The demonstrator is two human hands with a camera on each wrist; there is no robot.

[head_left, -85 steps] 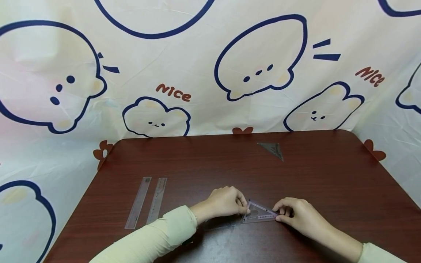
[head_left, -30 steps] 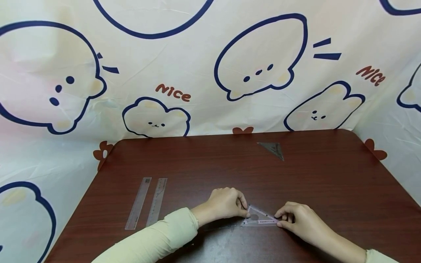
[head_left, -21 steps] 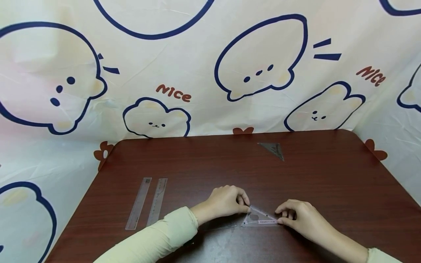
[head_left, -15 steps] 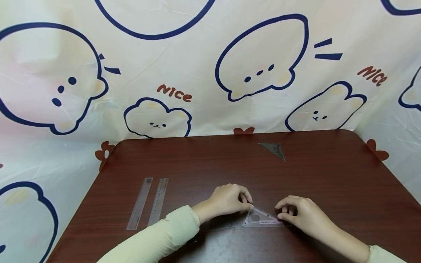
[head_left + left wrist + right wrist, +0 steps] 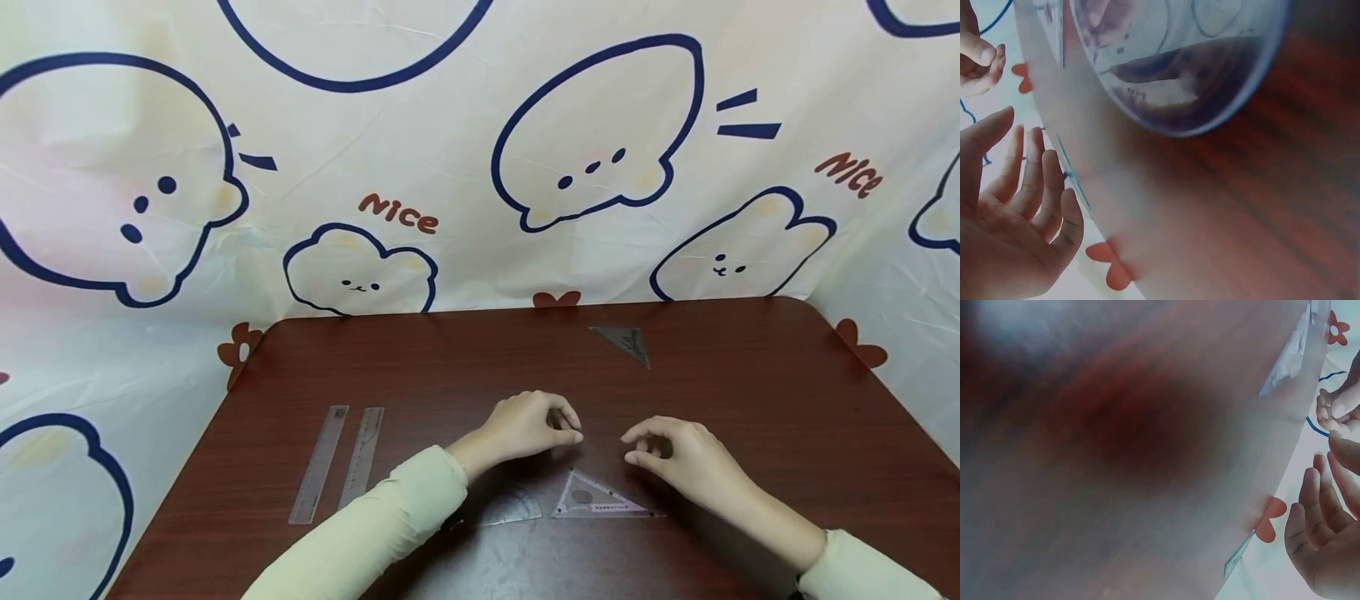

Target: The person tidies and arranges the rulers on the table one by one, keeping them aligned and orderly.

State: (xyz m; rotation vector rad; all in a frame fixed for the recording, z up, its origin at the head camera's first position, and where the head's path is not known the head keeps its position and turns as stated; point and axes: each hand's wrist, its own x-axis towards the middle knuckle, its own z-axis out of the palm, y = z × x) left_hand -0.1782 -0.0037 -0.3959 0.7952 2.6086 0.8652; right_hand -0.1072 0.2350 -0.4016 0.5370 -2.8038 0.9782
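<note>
A clear set square (image 5: 600, 497) with a white label strip lies flat on the table in front of both hands. My left hand (image 5: 528, 427) hovers above and behind its left corner, fingers loosely bent and holding nothing. Across from it, my right hand (image 5: 678, 450) is raised off the square's right end, thumb and fingers apart around bare air. Beneath the left forearm lies a clear protractor (image 5: 513, 506), partly hidden by the sleeve; its curved edge (image 5: 1175, 128) looms large in the left wrist view. Both wrist views show relaxed fingers with nothing in them.
Two clear straight rulers, one (image 5: 318, 467) left of the other (image 5: 362, 457), lie side by side at the table's left. A darker-looking set square (image 5: 626, 343) rests near the back edge. Behind the brown table (image 5: 787, 400) hangs a printed curtain (image 5: 465, 167).
Both hands have let go of the clear set square and lifted away toward the back. Earlier they pinched its corners and slid it slightly nearer; it now lies still, and more of the protractor shows.
</note>
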